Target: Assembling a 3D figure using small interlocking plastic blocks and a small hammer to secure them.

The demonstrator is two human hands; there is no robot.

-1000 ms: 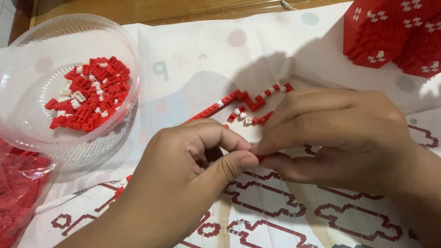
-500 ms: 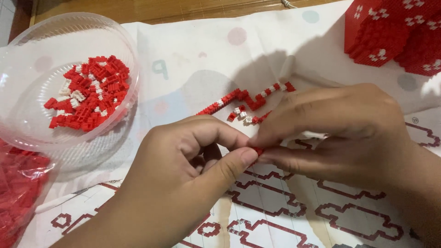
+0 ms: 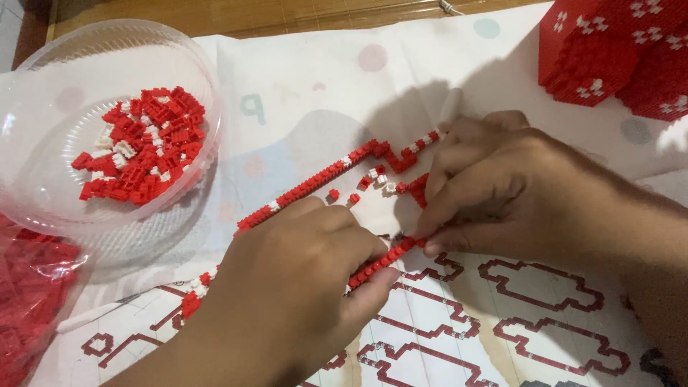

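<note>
My left hand (image 3: 294,287) and my right hand (image 3: 502,193) meet over a thin strip of tiny red bricks (image 3: 383,259). The left fingers pinch its lower end and the right fingertips press on its upper end. Behind the hands a longer line of red and white bricks (image 3: 322,175) runs diagonally across the sheet, with a few loose bricks (image 3: 342,195) beside it. Both lie on a printed paper sheet with red outline patterns (image 3: 537,287).
A clear plastic bowl (image 3: 43,129) at the left holds several small red and white bricks (image 3: 140,143). A bag of red bricks (image 3: 29,301) lies at the lower left. A large built red block model (image 3: 616,50) stands at the top right.
The hands have drawn slightly apart, and the short red strip now shows between them. The right hand has shifted a little to the right.
</note>
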